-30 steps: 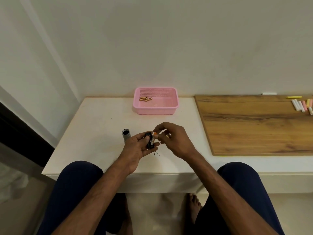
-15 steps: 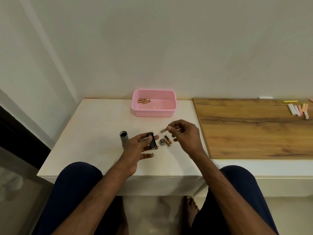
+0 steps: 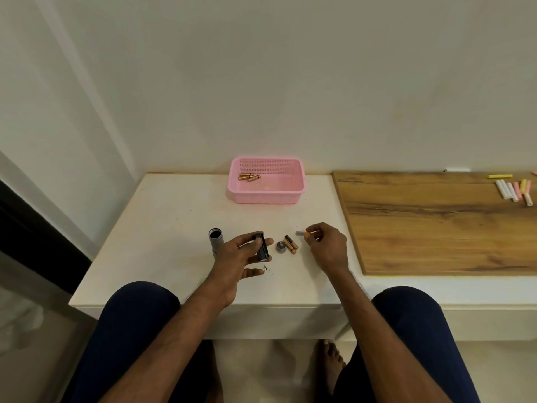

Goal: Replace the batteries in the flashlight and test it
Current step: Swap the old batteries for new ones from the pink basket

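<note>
Black battery holder [image 3: 262, 247] sits pinched in the left hand [image 3: 239, 257]; the right hand [image 3: 328, 247] pinches one battery [image 3: 302, 233]. Between them on the counter [image 3: 162, 228] lie two batteries [image 3: 291, 244] and a cap [image 3: 280, 246]. The flashlight body [image 3: 216, 241] stands left of them, a pink basket [image 3: 266, 181] behind.

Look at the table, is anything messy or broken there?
Nothing looks broken. The flashlight tube stands open beside the left hand, which holds the black battery holder. The end cap and two loose batteries lie on the table, and tiny dark specks sit near the left hand.
</note>
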